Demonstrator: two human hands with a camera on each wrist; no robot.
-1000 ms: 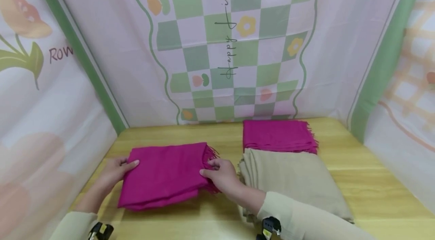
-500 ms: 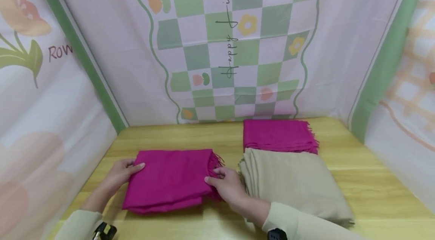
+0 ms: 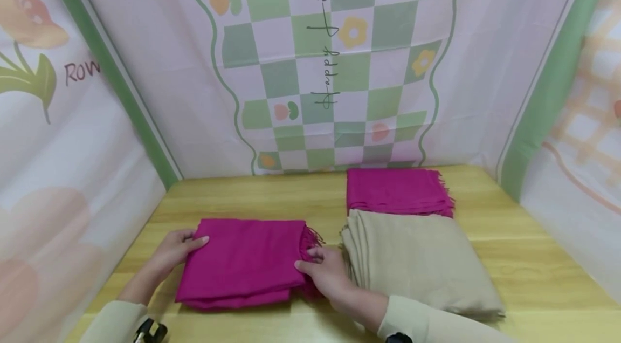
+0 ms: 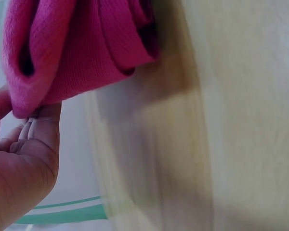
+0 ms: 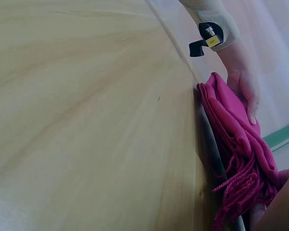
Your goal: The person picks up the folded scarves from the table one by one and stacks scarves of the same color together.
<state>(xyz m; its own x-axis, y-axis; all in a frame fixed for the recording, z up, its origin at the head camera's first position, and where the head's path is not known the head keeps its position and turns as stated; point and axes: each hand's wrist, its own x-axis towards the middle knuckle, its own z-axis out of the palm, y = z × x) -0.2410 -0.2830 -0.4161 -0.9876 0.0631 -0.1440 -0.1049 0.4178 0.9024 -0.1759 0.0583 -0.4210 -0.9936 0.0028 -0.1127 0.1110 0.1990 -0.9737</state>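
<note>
A folded magenta scarf (image 3: 245,259) with a fringed right end lies level just over the table, or on it, at the left. My left hand (image 3: 177,248) pinches its left edge, thumb on top and fingers underneath. At the fringed edge my right hand (image 3: 330,273) pinches the scarf between thumb and fingers. In the left wrist view the scarf's layered folds (image 4: 86,53) hang over the fingers, and a shadow falls on the wood below. The right wrist view shows the fringe (image 5: 245,187) dangling in a bunch beside the right hand.
A folded beige cloth (image 3: 422,262) lies to the right of the right hand, close to that forearm. Behind it is another folded magenta scarf (image 3: 398,190) with fringe. The wooden table (image 3: 262,197) ends against a printed curtain (image 3: 335,73) at the back.
Both hands have brought the magenta scarf lower and slightly right, nearer the person and the table. The beige cloth and the other magenta scarf have stayed in place.
</note>
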